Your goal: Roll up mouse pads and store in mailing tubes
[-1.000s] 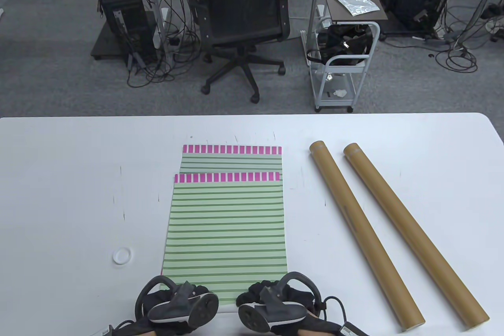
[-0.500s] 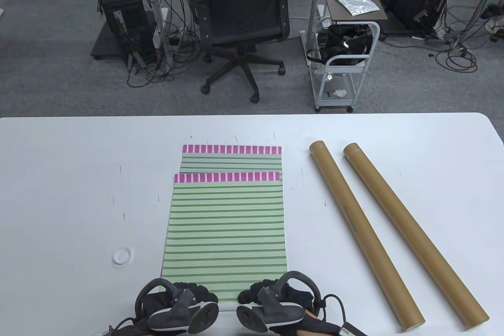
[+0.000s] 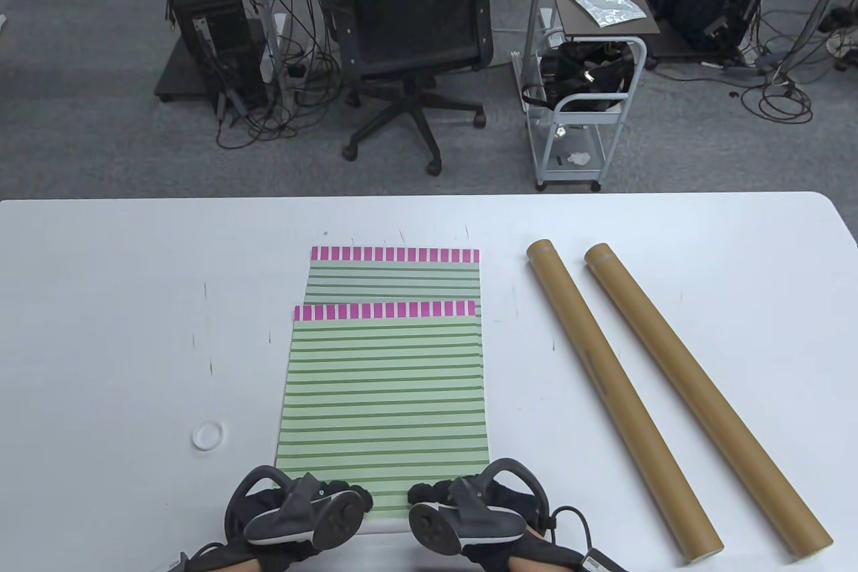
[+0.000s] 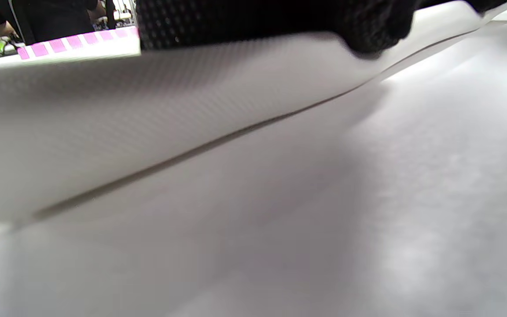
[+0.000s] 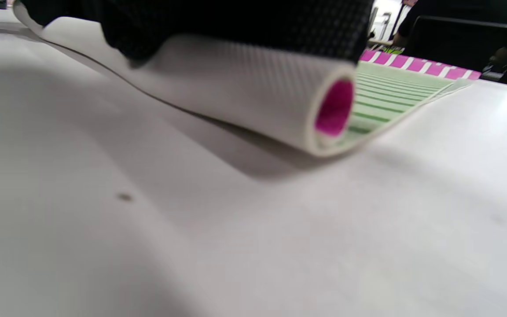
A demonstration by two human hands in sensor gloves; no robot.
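At the table's near edge, left hand (image 3: 295,518) and right hand (image 3: 469,518) curl fingers over the rolled mouse pad (image 3: 385,391).

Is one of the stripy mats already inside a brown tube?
No, both mouse pads lie on the table beside the two tubes.
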